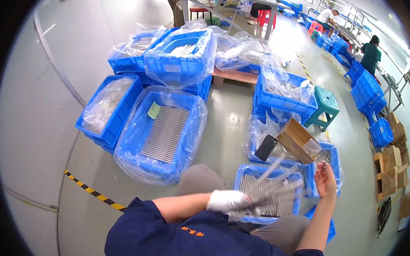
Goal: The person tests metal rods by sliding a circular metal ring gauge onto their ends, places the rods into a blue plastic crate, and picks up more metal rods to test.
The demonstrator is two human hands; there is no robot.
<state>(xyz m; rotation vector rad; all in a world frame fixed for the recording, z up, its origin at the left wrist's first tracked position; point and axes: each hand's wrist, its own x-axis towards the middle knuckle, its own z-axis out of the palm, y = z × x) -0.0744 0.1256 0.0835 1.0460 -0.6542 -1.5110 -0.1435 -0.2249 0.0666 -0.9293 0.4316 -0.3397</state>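
slim grey rods (275, 193) over a blue bin (258, 168)

head view: the rods — straight, slender, blurred — fan out from the left hand (224, 201), white-gloved and closed around them. the bare right hand (326, 181) is raised, fingers curled, pinching a small dark piece (323, 165). glossy grey floor (225, 133), striped tape (92, 194), pale wall panels (55, 98).

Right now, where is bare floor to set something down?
Bare floor runs from left knee to pallet, between green-slip bin and right-side bins; more lies by the striped tape. Crowded: around left hand, right hand, rod bin, cardboard box.
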